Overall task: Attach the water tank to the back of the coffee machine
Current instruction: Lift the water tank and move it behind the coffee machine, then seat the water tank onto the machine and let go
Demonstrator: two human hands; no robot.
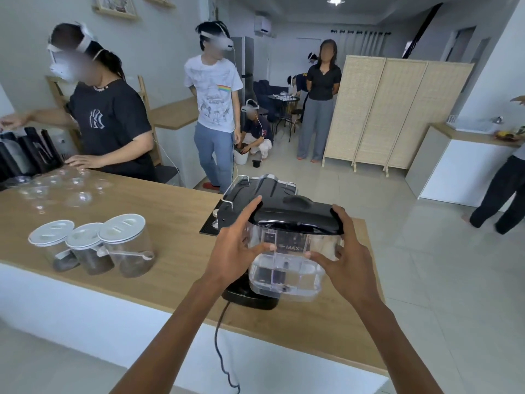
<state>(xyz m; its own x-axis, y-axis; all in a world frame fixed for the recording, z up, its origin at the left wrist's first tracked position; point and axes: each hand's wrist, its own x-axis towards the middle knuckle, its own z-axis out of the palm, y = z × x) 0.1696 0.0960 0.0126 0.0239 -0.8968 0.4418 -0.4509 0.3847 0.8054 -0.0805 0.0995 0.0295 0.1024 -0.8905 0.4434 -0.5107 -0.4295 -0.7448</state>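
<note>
Bright even daylight, ceiling lamp [335, 1] glare, edges bowed, slightly soft

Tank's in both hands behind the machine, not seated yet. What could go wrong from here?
1. The water tank holds water and sits slightly tilted; a jolt while lowering could slosh some onto the black base.
2. The tank hides its dock from this view, so it may land misaligned on the coffee machine.
3. The left hand and right hand hold by fingertips on smooth clear plastic, so the grip might slip.

Water tank [287, 263] hides most of coffee machine [255, 191] rear; power cord [220, 351] cut off at bottom edge.
</note>
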